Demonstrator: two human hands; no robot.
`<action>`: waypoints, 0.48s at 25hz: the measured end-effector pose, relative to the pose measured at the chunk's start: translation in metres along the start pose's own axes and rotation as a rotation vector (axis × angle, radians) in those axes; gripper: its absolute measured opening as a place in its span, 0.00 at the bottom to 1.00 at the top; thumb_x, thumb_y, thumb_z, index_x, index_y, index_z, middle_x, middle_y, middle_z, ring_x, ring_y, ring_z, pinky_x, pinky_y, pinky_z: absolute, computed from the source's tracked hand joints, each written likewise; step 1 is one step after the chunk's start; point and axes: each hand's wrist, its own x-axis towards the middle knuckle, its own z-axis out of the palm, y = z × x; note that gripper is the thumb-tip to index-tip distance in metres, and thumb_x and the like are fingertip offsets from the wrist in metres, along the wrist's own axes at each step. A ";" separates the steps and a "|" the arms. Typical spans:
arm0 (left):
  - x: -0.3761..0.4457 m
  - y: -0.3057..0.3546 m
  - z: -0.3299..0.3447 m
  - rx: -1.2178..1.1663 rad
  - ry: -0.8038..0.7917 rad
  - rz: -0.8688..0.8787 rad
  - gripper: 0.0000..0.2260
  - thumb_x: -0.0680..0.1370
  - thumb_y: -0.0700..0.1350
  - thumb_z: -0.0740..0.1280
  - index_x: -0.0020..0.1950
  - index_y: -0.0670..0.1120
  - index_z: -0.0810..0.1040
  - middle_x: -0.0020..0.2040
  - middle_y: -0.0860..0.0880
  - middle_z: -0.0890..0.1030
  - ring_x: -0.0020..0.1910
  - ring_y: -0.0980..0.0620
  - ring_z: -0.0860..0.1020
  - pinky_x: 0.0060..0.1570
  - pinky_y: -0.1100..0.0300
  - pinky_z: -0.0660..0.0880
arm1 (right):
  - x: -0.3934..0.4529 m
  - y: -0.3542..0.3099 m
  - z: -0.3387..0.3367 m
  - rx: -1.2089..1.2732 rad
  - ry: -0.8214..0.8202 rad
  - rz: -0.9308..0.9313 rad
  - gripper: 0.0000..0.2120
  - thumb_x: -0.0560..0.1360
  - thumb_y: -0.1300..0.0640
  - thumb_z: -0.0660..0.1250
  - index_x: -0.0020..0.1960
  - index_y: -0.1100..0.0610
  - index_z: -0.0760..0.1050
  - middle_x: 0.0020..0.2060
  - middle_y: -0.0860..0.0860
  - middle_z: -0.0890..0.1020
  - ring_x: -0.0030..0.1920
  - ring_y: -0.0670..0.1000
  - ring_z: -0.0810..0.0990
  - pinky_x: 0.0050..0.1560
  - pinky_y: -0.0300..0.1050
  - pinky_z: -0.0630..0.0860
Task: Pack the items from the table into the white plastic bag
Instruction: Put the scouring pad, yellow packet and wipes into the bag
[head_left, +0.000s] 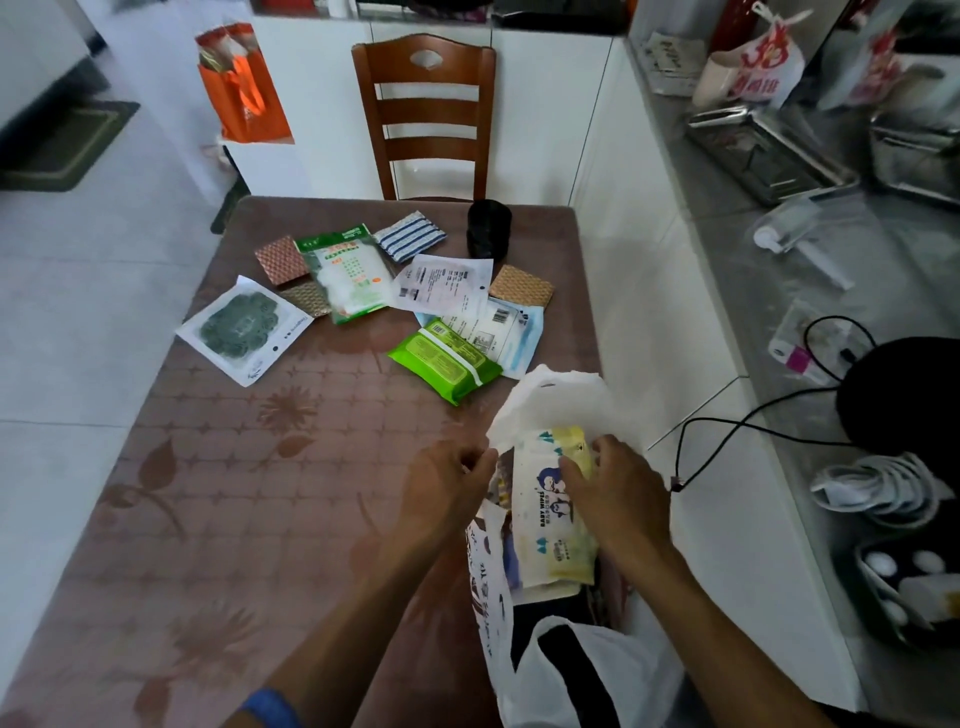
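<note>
On the near right edge of the brown flower-patterned table (218, 467), seen from the head camera, a white plastic bag (566, 400) lies open with its mouth toward the person. The left hand (447, 488) pinches the bag's left rim, its fingers curled on the thin plastic and holding the opening apart. The right hand (618, 493) grips a pale yellow and white pack of baby wipes (545, 519), thumb on its printed face and fingers wrapped over the far right edge; the pack sits partly inside the bag's mouth, its far end under the white plastic.

Farther up the table the other items lie loose. A green pack of wet wipes (447, 361) rests just beyond the bag, overlapping a white and blue flat packet with a barcode (511, 332). A white printed paper sheet (444, 286) lies above those. Left of it sits a green and white bag of cotton (348, 273), flanked by a red-brown patterned square (280, 259) and a blue striped sachet (410, 240). A tan patterned square (521, 287) lies at the right, a white square pouch with a dark green round print (244, 330) at the left, and a black ribbed cylinder (488, 228) stands at the far edge.

A brown wooden chair (423, 114) faces the table's far side.
</note>
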 end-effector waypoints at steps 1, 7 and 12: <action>0.000 -0.001 0.000 -0.018 -0.002 -0.006 0.22 0.79 0.56 0.60 0.36 0.42 0.79 0.30 0.48 0.80 0.28 0.51 0.76 0.32 0.54 0.74 | -0.003 -0.011 -0.011 0.017 0.081 -0.086 0.15 0.77 0.43 0.63 0.54 0.54 0.75 0.49 0.50 0.83 0.43 0.51 0.80 0.39 0.40 0.72; 0.022 -0.057 -0.011 0.083 -0.034 -0.113 0.14 0.78 0.57 0.60 0.56 0.52 0.79 0.53 0.47 0.83 0.49 0.48 0.80 0.49 0.53 0.77 | -0.001 -0.118 -0.035 0.281 0.229 -0.544 0.04 0.75 0.55 0.66 0.48 0.54 0.77 0.44 0.49 0.82 0.40 0.49 0.79 0.35 0.40 0.71; 0.078 -0.160 -0.046 0.576 -0.310 -0.202 0.36 0.75 0.55 0.67 0.79 0.53 0.53 0.79 0.46 0.55 0.75 0.40 0.58 0.68 0.42 0.66 | 0.070 -0.191 0.055 0.058 -0.187 -0.389 0.22 0.74 0.53 0.64 0.67 0.57 0.69 0.63 0.56 0.75 0.63 0.60 0.73 0.57 0.52 0.71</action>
